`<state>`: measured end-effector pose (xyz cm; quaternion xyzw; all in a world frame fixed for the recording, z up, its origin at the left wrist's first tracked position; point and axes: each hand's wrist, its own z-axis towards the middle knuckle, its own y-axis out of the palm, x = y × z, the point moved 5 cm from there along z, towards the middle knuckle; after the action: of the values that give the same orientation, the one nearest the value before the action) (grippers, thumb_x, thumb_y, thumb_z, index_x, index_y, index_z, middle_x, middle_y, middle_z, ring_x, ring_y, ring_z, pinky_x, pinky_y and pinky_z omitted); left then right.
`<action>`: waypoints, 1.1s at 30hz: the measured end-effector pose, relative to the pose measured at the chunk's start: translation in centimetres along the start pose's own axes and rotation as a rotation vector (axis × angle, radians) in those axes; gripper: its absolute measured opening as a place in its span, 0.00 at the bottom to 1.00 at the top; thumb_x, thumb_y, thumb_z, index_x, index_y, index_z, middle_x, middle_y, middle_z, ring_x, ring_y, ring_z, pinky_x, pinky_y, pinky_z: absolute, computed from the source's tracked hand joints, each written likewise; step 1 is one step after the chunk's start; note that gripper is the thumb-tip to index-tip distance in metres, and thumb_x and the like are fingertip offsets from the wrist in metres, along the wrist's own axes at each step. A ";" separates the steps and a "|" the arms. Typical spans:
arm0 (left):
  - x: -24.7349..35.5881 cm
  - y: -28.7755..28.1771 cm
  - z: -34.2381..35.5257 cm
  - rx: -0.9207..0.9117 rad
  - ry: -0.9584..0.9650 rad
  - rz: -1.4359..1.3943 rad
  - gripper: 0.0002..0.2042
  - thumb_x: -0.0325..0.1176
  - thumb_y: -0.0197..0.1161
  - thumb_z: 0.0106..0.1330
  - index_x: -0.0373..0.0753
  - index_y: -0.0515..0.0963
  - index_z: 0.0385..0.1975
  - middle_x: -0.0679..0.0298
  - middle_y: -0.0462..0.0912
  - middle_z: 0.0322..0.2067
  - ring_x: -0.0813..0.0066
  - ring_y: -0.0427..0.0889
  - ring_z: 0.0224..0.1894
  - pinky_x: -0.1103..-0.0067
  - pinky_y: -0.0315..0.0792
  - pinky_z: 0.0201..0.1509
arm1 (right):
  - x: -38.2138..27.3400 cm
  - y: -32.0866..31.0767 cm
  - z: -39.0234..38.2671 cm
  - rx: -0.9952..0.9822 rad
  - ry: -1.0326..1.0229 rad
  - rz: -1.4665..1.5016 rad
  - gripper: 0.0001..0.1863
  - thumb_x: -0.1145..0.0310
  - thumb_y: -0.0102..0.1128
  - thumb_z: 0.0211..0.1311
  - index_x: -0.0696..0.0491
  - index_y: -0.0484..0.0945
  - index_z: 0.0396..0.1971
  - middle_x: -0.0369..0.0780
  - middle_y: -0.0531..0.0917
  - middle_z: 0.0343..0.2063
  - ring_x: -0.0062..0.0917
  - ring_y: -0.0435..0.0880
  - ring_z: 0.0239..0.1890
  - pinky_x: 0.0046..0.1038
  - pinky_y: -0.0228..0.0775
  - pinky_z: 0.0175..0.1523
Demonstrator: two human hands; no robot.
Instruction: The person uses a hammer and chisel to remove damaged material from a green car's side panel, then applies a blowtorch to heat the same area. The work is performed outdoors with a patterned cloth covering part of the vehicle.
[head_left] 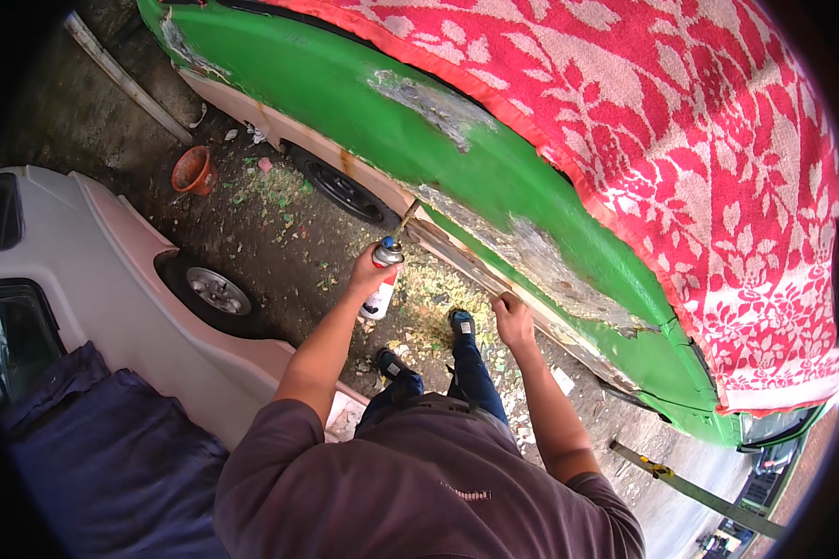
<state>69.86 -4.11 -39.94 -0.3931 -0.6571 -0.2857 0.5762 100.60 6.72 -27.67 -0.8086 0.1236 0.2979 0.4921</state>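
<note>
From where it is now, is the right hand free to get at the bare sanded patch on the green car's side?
Probably yes. The right hand rests on the lower sill strip, just below the bare patch on the green car. Nothing lies between them; the left hand with the spray can is off to the side.

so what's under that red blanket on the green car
The red blanket lies over the green car, covering its upper part. Below its edge show green panel, sanded grey patches and a wheel. Whatever lies beneath the cloth itself is hidden.
</note>
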 end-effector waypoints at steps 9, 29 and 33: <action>-0.3 1.0 0.2 0.013 -0.014 -0.036 0.22 0.34 0.74 0.49 0.37 0.75 0.43 0.62 0.83 0.37 0.72 0.81 0.39 0.73 0.75 0.44 | 1.5 -0.6 0.1 -0.099 -0.042 0.166 0.21 0.53 0.45 0.64 0.54 0.81 0.32 0.50 0.82 0.29 0.45 0.80 0.39 0.39 0.68 0.47; -0.8 -0.9 0.3 0.034 -0.035 0.038 0.23 0.30 0.73 0.51 0.37 0.73 0.47 0.64 0.82 0.41 0.75 0.80 0.44 0.76 0.72 0.52 | -2.3 -2.6 3.3 -0.117 -0.212 0.096 0.18 0.56 0.63 0.58 0.58 0.74 0.30 0.40 0.74 0.17 0.25 0.70 0.21 0.30 0.65 0.31; 0.2 -1.6 0.1 -0.035 -0.024 -0.018 0.23 0.32 0.74 0.49 0.37 0.74 0.46 0.63 0.82 0.41 0.74 0.80 0.44 0.75 0.72 0.51 | -3.2 -1.4 2.3 -0.088 -0.164 0.130 0.19 0.57 0.63 0.59 0.59 0.74 0.30 0.38 0.73 0.17 0.21 0.71 0.21 0.28 0.64 0.29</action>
<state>68.50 -4.82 -39.61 -0.4006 -0.6625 -0.2975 0.5587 97.95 9.13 -25.50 -0.7928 0.1220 0.3993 0.4440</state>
